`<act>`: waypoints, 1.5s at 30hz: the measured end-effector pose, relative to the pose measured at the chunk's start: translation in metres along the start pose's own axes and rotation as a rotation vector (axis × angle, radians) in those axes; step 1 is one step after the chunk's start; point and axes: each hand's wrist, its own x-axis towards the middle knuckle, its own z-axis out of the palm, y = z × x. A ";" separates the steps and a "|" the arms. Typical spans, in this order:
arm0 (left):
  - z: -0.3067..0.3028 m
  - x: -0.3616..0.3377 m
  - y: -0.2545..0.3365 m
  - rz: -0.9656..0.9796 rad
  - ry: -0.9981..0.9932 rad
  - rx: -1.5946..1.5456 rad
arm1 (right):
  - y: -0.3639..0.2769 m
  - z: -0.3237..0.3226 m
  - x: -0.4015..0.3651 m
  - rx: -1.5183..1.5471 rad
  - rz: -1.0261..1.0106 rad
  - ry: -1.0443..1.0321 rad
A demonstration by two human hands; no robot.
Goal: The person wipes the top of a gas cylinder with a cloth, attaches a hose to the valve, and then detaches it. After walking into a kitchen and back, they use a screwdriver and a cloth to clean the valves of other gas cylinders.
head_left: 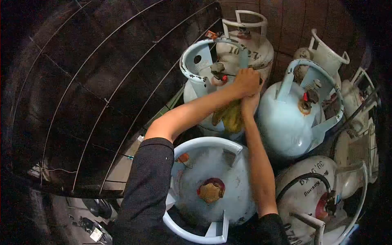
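Note:
Both my arms reach forward over several gas cylinders. My left hand point(246, 80) is closed over the handle ring of a light-blue cylinder point(195, 87), close to its valve point(217, 70). My right hand point(249, 104) sits just under the left one, mostly hidden by it. It is closed on a yellow cloth point(230, 117) that hangs against the cylinder's side. Directly below my arms stands another light-blue cylinder point(228, 171) with a brass-coloured cap point(211, 191) on its valve.
A white cylinder marked 1027 point(255, 51) stands behind the held one. A light-blue cylinder point(283, 126) and further white ones point(304, 185) with a black hose point(302, 178) crowd the right. A dark curved surface with wire lines point(81, 90) fills the left. A tiled wall point(286, 20) is behind.

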 end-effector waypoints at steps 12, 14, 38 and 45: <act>-0.007 0.005 0.019 -0.096 -0.127 0.046 | 0.017 0.004 -0.003 0.066 -0.010 0.047; -0.006 0.008 0.019 -0.109 -0.157 0.028 | 0.020 0.003 -0.002 0.030 -0.010 0.053; -0.289 -0.069 -0.018 -0.143 0.456 -0.762 | 0.006 0.013 0.023 -0.204 -0.174 -0.597; -0.281 -0.134 -0.029 -0.148 0.572 -1.053 | 0.003 0.041 0.027 -0.697 -0.369 -0.595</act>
